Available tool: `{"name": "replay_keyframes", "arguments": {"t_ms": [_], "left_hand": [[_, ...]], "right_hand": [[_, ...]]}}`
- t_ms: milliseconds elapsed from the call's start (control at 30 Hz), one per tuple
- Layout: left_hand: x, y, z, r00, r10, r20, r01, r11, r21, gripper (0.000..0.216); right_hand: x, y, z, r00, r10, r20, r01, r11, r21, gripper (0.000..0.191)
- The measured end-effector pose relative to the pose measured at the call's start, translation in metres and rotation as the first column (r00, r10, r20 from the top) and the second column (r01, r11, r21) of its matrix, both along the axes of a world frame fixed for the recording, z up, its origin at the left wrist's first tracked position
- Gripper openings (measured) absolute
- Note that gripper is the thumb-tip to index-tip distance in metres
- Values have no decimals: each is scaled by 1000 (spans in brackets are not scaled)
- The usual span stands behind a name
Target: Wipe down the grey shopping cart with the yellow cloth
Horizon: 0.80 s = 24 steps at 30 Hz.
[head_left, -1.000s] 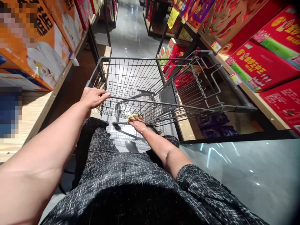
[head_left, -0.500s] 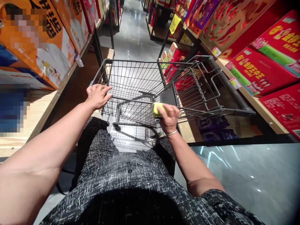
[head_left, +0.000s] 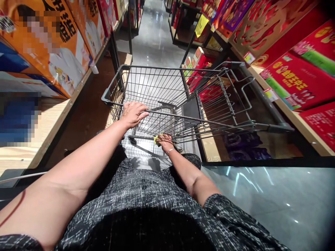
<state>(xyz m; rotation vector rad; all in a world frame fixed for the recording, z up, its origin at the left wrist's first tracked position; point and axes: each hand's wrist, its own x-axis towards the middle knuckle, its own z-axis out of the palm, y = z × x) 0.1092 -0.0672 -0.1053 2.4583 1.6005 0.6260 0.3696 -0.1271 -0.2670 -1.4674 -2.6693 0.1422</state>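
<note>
A grey wire shopping cart stands side-on in front of me, its handle to the right. My left hand lies over the cart's near top rail, fingers curled across it near the left corner. Lower down, beside the cart's near side and close to its bottom frame, my right hand is closed on a yellow sponge. Only an edge of the sponge shows past the fingers.
Shelves with orange boxes line the left side. On the right are red boxes, with purple packs on the low shelf. A tiled aisle floor runs ahead between the shelves.
My right hand has moved down and left with the sponge, from the top rail to the cart's lower side. My left hand has slid right along the rail.
</note>
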Motion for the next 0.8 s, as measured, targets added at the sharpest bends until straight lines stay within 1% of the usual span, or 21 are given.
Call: {"name": "replay_keyframes", "arguments": {"t_ms": [100,167,233,267,300,333,367,400,467,500,533,567,600,633,667,733,767,800], "left_hand": [[-6,7,-2,996,90,-6,-90,996,22,29],[-14,13,-2,991,130,-20,-130,991,26,31],[-25,19,-3,989,144,-36,-144,989,27,32],[-31,22,-3,989,141,-43,-140,990,26,33],[-38,25,-3,990,133,-47,-132,991,22,33],[-45,27,-3,991,125,-50,-125,992,16,33],[-50,29,-2,991,124,-49,-124,992,8,33],[-54,30,-1,990,130,-46,-130,991,-1,34],[-56,29,2,987,155,-31,-156,988,-20,35],[-53,27,4,987,159,-24,-159,987,-29,36],[-47,25,7,989,148,-19,-149,988,-38,39],[-38,22,10,992,121,-17,-122,992,-44,42],[-28,18,12,997,80,-18,-80,996,-49,46],[-16,15,14,999,33,-20,-35,998,-53,47],[-4,12,16,1000,-14,-22,13,999,-50,48],[16,8,16,996,-89,-16,88,995,-42,50],[23,6,16,995,-102,-7,102,994,-32,50],[28,6,14,994,-105,2,105,994,-22,49]], "right_hand": [[-3,4,7,998,55,1,-55,998,4,20],[3,4,20,998,61,2,-61,998,31,25],[16,3,40,1000,18,-7,-17,995,99,31],[26,1,53,1000,-20,-23,23,986,165,33],[38,0,68,997,-64,-51,75,964,254,33],[51,-2,84,990,-108,-92,134,923,360,33],[65,-4,101,979,-145,-145,197,861,469,32],[77,-5,117,963,-175,-204,262,783,565,32],[98,-7,143,923,-211,-323,381,622,684,32],[104,-7,150,904,-218,-369,425,558,713,32],[106,-7,151,890,-222,-399,454,518,725,31],[105,-8,148,883,-229,-409,467,511,722,30],[99,-8,139,886,-239,-398,462,537,706,30],[90,-9,126,897,-249,-365,439,596,673,29],[78,-10,110,914,-259,-314,403,677,616,29],[50,-12,74,955,-242,-173,294,853,432,30],[35,-13,57,973,-208,-102,230,918,324,31],[21,-14,41,985,-162,-51,170,956,238,32]]}}
